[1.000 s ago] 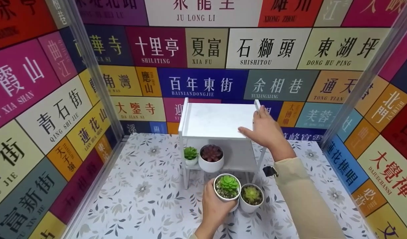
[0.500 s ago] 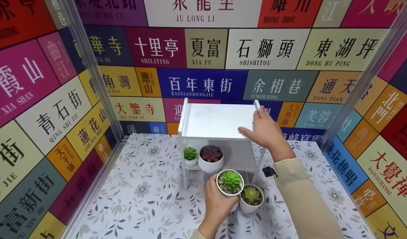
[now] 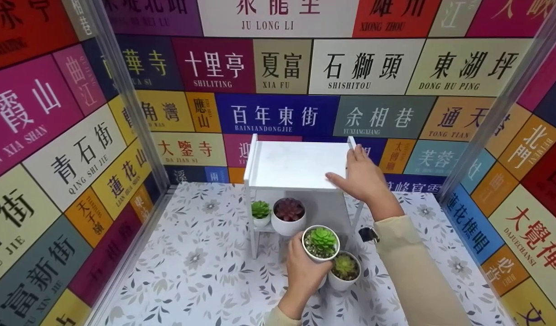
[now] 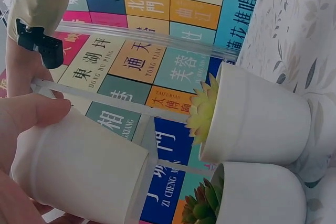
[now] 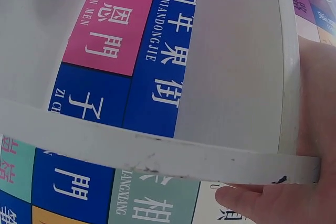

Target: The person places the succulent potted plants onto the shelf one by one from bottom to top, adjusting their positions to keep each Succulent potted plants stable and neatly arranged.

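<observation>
My left hand (image 3: 306,274) grips the white pot (image 4: 86,163) of a bright green succulent (image 3: 322,242), lifted in front of the white two-tier shelf (image 3: 296,165). My right hand (image 3: 365,176) holds the shelf's top right corner, thumb over the front edge of the board and fingers along the side rail. Close beside the lifted pot, a yellow-green succulent (image 3: 345,266) stands on the table in its white pot. The left wrist view shows another white pot (image 4: 262,195) with a dark green plant next to it, mostly hidden by my left hand in the head view.
On the lower tier, toward the left, sit a dark red succulent (image 3: 289,222) and a small green succulent (image 3: 261,211) in white pots. A leaf-patterned cloth (image 3: 187,271) covers the table. Walls with colourful sign panels (image 3: 278,113) enclose it at the back and sides.
My left hand has moved right and a little toward the shelf with the green succulent, now overlapping the yellow-green one's pot. The right hand and the shelf have stayed put.
</observation>
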